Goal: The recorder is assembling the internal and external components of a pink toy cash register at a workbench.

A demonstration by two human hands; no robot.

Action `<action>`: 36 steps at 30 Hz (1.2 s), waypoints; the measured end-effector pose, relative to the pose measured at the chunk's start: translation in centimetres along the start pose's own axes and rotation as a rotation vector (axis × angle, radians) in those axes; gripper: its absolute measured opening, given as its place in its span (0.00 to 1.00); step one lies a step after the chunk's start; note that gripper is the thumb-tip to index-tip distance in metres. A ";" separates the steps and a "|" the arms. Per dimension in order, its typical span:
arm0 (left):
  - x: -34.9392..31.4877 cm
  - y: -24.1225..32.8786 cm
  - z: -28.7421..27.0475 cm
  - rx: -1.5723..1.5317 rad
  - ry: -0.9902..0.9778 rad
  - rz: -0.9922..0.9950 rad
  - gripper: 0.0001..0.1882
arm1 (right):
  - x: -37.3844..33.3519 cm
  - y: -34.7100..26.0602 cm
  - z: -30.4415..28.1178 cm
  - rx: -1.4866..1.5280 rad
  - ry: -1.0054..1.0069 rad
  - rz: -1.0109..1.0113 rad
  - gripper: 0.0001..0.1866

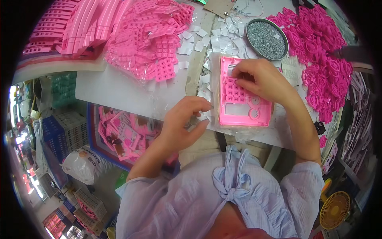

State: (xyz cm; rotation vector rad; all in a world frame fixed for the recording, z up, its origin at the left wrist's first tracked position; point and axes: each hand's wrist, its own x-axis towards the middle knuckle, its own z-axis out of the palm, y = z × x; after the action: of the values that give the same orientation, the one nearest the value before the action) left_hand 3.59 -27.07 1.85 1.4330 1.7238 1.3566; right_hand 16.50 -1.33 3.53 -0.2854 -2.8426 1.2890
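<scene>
Just left of the pink casing (240, 120) on the tabletop (107, 91), the left hand (183, 123) is spread, while the right hand (262, 79), grip unclear, seems to seat the keypad (233, 92) inside, which likely needs even pressing.

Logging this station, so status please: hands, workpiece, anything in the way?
Right hand over pink casing, hiding part. Left hand beside it, open. Pink keypad inside casing.

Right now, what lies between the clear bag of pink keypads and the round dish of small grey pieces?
In the head view, scattered small white squares lie there, on both sides of a beige strip.
</scene>
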 end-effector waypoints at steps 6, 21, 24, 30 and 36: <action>-0.2 -0.1 0.0 0.084 0.016 0.038 0.19 | 0.4 -0.2 -0.3 -0.166 0.029 -0.053 0.12; 28.0 -3.4 -5.2 1.143 -0.034 -0.298 0.24 | -7.0 -4.0 5.6 -0.589 -0.072 -0.055 0.54; 29.1 -5.4 -0.6 1.395 0.002 -0.295 0.26 | -6.9 -3.8 5.7 -0.594 -0.072 -0.071 0.54; 30.5 -5.8 -0.4 0.723 0.409 -0.304 0.16 | -7.6 -2.6 3.8 -0.435 0.071 -0.197 0.45; 25.1 0.0 -1.8 0.680 0.519 0.902 0.13 | -5.8 0.8 0.0 0.865 0.428 -0.114 0.27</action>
State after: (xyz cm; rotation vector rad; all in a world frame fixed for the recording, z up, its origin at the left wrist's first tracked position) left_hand -5.70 -4.39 7.56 2.6486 2.0733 1.7755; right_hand 22.35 -1.79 3.33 -0.3103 -1.7295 1.9644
